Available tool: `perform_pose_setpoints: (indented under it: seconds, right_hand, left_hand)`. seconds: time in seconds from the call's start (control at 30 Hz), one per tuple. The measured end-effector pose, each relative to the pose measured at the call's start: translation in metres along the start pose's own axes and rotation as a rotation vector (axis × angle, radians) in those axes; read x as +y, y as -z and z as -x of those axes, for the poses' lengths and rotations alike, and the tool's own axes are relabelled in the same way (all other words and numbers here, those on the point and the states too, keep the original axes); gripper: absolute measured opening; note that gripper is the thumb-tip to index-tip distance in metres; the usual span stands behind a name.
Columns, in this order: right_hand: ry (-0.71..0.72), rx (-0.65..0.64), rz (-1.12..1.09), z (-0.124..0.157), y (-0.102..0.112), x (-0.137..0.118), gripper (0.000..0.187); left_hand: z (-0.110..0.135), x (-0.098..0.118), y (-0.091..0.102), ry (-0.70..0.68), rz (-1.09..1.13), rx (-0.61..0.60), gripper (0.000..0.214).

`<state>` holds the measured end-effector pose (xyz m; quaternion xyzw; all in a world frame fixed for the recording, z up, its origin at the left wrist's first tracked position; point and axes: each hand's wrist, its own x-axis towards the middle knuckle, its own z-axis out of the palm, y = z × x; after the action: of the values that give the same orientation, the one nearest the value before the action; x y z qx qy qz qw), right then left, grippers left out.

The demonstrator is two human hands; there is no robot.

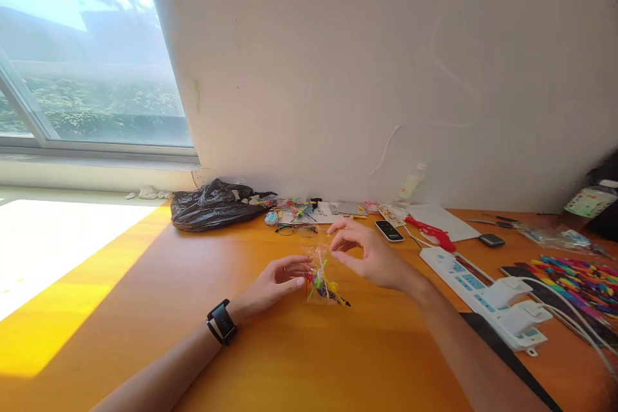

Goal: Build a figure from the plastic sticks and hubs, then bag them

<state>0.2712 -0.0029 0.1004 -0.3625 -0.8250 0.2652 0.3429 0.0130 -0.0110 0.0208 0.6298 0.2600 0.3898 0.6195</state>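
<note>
A small clear plastic bag (318, 293) is in front of me above the wooden table. Inside show thin colourful pieces in yellow, green, red and white, and a dark-tipped yellow piece points to the lower right. My left hand (282, 278), with a black watch on the wrist, grips the bag's left side between thumb and fingers. At the bag's upper right corner, my right hand (360, 251) has curled fingers with the thumb close to them, seemingly pinching the clear film. The film's exact edge there is hard to make out.
A black plastic bag (217, 206) lies at the back left, beside colourful bits (297, 209) and glasses (284, 230). To the right are a black-faced device (389, 230), red strips (429, 232), a power strip (463, 283) with chargers and cables, and multicoloured fuzzy sticks (574, 283).
</note>
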Motion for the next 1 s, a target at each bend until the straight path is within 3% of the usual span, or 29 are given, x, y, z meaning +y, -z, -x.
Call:
perform_pose_setpoints:
  seconds: [0.03, 0.07, 0.13, 0.2, 0.3, 0.4, 0.57, 0.8, 1.0]
  right_hand:
    - [-0.023, 0.041, -0.068, 0.005, -0.006, 0.009, 0.01]
    - [-0.056, 0.1, -0.146, 0.011, -0.012, 0.019, 0.022]
    - [-0.157, 0.191, -0.314, 0.02, -0.024, 0.04, 0.059]
    - [-0.243, 0.161, -0.481, 0.026, -0.034, 0.059, 0.072]
    - [-0.364, 0.045, -0.642, 0.031, -0.048, 0.077, 0.058]
    - [-0.399, 0.092, -0.648, 0.03, -0.058, 0.082, 0.042]
    - [-0.29, 0.193, -0.498, 0.028, -0.058, 0.082, 0.036]
    - [-0.222, 0.252, -0.46, 0.034, -0.059, 0.069, 0.033]
    - [-0.181, 0.32, -0.448, 0.034, -0.063, 0.057, 0.03]
  left_hand:
    - [-0.001, -0.001, -0.004, 0.004, -0.012, 0.03, 0.047]
    - [-0.003, -0.003, -0.008, 0.016, -0.024, 0.066, 0.043]
    - [-0.007, -0.009, -0.014, 0.046, -0.036, 0.129, 0.04]
    - [-0.012, -0.017, -0.017, 0.055, -0.021, 0.182, 0.04]
    - [-0.022, -0.028, -0.019, 0.027, 0.032, 0.284, 0.041]
    - [-0.029, -0.035, -0.017, 0.002, 0.03, 0.375, 0.043]
    - [-0.026, -0.033, -0.013, -0.067, -0.05, 0.492, 0.04]
    - [-0.016, -0.026, -0.02, -0.144, -0.157, 0.436, 0.034]
    - [-0.011, -0.017, -0.016, -0.212, -0.189, 0.371, 0.045]
